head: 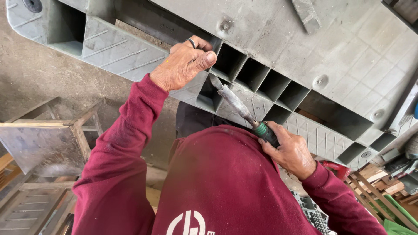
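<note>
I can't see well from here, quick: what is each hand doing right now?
Left hand: closed, gripping the edge of the grey plastic pallet.
Right hand: closed around the handle of the soldering iron.

wooden stool (48, 139), scrap wood (385, 182)

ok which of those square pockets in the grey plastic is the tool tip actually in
The pocket just below the left hand's thumb, at the left end of the row. The tool held by the right hand points into it; the pockets to its right are empty.
</note>
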